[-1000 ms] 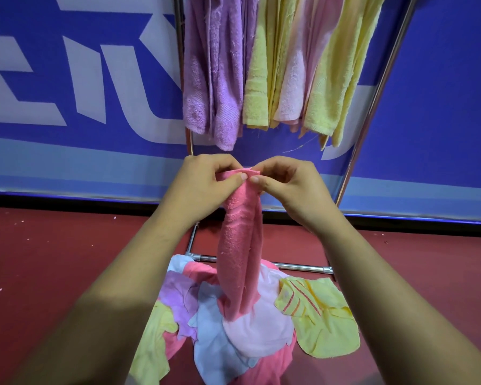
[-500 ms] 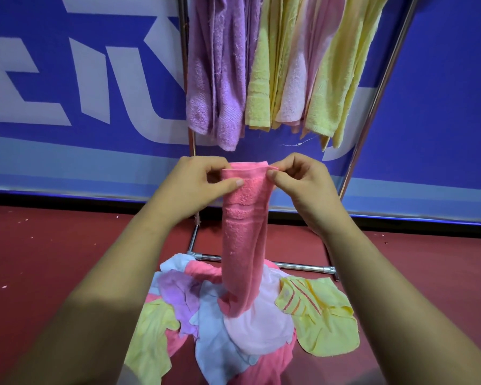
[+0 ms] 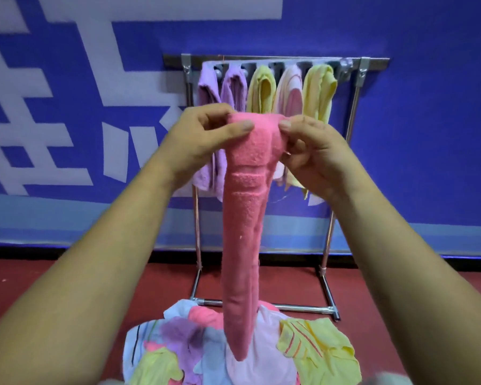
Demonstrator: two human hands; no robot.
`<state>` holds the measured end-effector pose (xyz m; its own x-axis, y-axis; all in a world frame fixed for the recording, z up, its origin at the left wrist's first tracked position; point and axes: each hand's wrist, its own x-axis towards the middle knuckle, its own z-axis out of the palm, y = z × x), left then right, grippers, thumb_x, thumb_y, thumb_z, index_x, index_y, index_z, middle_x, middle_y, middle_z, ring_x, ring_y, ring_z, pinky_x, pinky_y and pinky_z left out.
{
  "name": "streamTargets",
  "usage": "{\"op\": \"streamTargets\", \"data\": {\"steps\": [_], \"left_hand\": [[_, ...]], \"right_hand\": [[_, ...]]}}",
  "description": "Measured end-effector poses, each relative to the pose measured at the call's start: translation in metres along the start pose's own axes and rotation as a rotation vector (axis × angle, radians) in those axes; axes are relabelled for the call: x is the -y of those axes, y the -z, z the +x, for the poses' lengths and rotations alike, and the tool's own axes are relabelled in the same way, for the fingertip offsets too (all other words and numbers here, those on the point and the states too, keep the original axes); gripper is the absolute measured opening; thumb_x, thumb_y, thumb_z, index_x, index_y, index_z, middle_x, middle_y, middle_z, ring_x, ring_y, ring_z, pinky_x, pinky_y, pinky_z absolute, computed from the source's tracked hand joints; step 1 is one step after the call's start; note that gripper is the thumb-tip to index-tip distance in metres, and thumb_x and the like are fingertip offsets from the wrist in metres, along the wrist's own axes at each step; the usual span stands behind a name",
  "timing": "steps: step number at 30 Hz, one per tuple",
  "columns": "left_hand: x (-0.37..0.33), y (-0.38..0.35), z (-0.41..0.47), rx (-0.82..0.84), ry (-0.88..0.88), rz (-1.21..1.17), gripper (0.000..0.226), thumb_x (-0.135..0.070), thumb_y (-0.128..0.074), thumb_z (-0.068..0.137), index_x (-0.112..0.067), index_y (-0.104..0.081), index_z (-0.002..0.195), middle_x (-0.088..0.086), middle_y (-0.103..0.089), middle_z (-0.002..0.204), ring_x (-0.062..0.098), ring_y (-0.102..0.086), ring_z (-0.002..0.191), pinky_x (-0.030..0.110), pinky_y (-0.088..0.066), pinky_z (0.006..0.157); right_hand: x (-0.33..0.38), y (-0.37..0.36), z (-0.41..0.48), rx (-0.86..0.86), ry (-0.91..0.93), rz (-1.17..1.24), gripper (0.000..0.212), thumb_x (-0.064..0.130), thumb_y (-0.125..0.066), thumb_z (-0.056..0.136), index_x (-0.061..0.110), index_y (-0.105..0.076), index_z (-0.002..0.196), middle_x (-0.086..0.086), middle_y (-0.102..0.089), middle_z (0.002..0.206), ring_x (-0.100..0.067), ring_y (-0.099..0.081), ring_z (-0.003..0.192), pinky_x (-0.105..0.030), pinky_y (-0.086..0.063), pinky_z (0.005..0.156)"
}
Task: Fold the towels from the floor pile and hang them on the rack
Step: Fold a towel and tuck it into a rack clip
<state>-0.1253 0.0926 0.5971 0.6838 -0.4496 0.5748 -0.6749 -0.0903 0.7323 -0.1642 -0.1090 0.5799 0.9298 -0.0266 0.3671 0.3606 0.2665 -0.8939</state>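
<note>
A long pink towel (image 3: 243, 232), folded narrow, hangs straight down from both my hands. My left hand (image 3: 206, 137) pinches its top left corner and my right hand (image 3: 308, 151) pinches the top right corner. Its lower tip dangles just above the floor pile (image 3: 233, 351) of pink, yellow, purple, white and blue towels. Behind stands the metal rack (image 3: 275, 61), with several folded purple, yellow and pink towels (image 3: 264, 90) draped over its top bars.
A blue wall banner (image 3: 428, 134) with white lettering rises behind the rack. The floor (image 3: 67, 279) is dark red. The rack's base bar (image 3: 297, 307) lies just beyond the pile, and its upright poles stand left and right.
My hands lifted the pink towel higher and spread its top edge wider. The view tilted up, so the rack's top bar now shows.
</note>
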Motion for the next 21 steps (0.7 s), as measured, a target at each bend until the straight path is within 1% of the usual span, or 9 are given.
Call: {"op": "streamTargets", "data": {"steps": [2, 4, 5, 7, 9, 11, 14, 17, 21], "left_hand": [[-0.017, 0.004, 0.009, 0.122, 0.083, 0.219, 0.025, -0.022, -0.074, 0.089, -0.017, -0.062, 0.067, -0.011, -0.054, 0.058, -0.002, -0.047, 0.056, 0.012, -0.038, 0.057], [-0.023, 0.007, 0.012, 0.188, 0.159, 0.416, 0.028, -0.029, -0.076, 0.086, -0.016, -0.063, 0.064, -0.009, -0.054, 0.055, -0.002, -0.044, 0.052, 0.013, -0.037, 0.055], [-0.025, 0.008, 0.012, 0.182, 0.176, 0.427, 0.026, -0.032, -0.077, 0.085, -0.015, -0.068, 0.068, -0.004, -0.061, 0.060, 0.000, -0.049, 0.057, 0.017, -0.042, 0.061], [-0.031, 0.008, 0.011, 0.143, 0.173, 0.395, 0.023, -0.037, -0.078, 0.083, -0.016, -0.074, 0.077, 0.006, -0.071, 0.075, 0.010, -0.062, 0.071, 0.033, -0.052, 0.079], [-0.038, 0.005, 0.008, 0.111, 0.160, 0.388, 0.024, -0.039, -0.078, 0.083, -0.015, -0.074, 0.079, 0.010, -0.073, 0.082, 0.019, -0.067, 0.076, 0.043, -0.055, 0.088], [-0.044, 0.001, 0.006, 0.087, 0.138, 0.383, 0.022, -0.037, -0.078, 0.083, -0.016, -0.072, 0.080, 0.010, -0.073, 0.082, 0.015, -0.066, 0.074, 0.042, -0.056, 0.086], [-0.050, -0.002, 0.003, 0.075, 0.154, 0.287, 0.023, -0.035, -0.077, 0.084, -0.013, -0.071, 0.086, 0.005, -0.072, 0.082, 0.011, -0.067, 0.077, 0.037, -0.059, 0.082], [-0.055, -0.001, -0.001, 0.092, 0.176, 0.188, 0.015, -0.027, -0.075, 0.087, -0.013, -0.071, 0.088, 0.012, -0.073, 0.089, 0.017, -0.069, 0.083, 0.038, -0.059, 0.086], [-0.061, -0.003, -0.005, 0.071, 0.150, 0.235, 0.021, -0.025, -0.078, 0.084, -0.008, -0.066, 0.084, 0.015, -0.071, 0.086, 0.022, -0.069, 0.082, 0.042, -0.060, 0.085]], "right_hand": [[0.015, -0.003, -0.001, -0.024, -0.028, -0.225, 0.025, -0.002, -0.058, 0.094, 0.010, -0.055, 0.072, -0.002, -0.063, 0.065, -0.010, -0.059, 0.061, -0.026, -0.050, 0.067], [0.018, -0.002, -0.003, -0.088, -0.038, -0.425, 0.028, -0.002, -0.064, 0.092, 0.012, -0.055, 0.070, -0.007, -0.063, 0.073, -0.018, -0.061, 0.070, -0.035, -0.052, 0.077], [0.019, -0.002, -0.006, -0.096, -0.058, -0.421, 0.027, -0.003, -0.063, 0.093, 0.011, -0.055, 0.071, -0.008, -0.062, 0.073, -0.019, -0.063, 0.071, -0.036, -0.053, 0.079], [0.024, -0.002, -0.012, -0.101, -0.057, -0.363, 0.024, -0.003, -0.061, 0.095, 0.008, -0.055, 0.074, -0.008, -0.063, 0.072, -0.019, -0.065, 0.070, -0.033, -0.057, 0.076], [0.031, -0.002, -0.016, -0.110, -0.020, -0.323, 0.021, -0.003, -0.060, 0.096, 0.006, -0.056, 0.077, -0.009, -0.064, 0.074, -0.017, -0.065, 0.068, -0.029, -0.057, 0.071], [0.037, -0.005, -0.020, -0.122, 0.005, -0.309, 0.020, -0.003, -0.058, 0.097, 0.005, -0.056, 0.079, -0.010, -0.064, 0.075, -0.017, -0.066, 0.067, -0.028, -0.058, 0.068], [0.043, -0.007, -0.025, -0.128, 0.018, -0.308, 0.020, -0.003, -0.058, 0.097, 0.006, -0.055, 0.079, -0.011, -0.062, 0.076, -0.018, -0.065, 0.068, -0.031, -0.059, 0.070], [0.048, -0.007, -0.028, -0.117, 0.033, -0.302, 0.018, 0.000, -0.058, 0.098, 0.007, -0.054, 0.082, -0.011, -0.062, 0.077, -0.019, -0.064, 0.071, -0.033, -0.059, 0.074], [0.045, -0.008, -0.030, -0.132, 0.074, -0.333, 0.015, 0.003, -0.058, 0.099, 0.007, -0.053, 0.086, -0.011, -0.060, 0.083, -0.021, -0.063, 0.075, -0.035, -0.058, 0.073]]}}
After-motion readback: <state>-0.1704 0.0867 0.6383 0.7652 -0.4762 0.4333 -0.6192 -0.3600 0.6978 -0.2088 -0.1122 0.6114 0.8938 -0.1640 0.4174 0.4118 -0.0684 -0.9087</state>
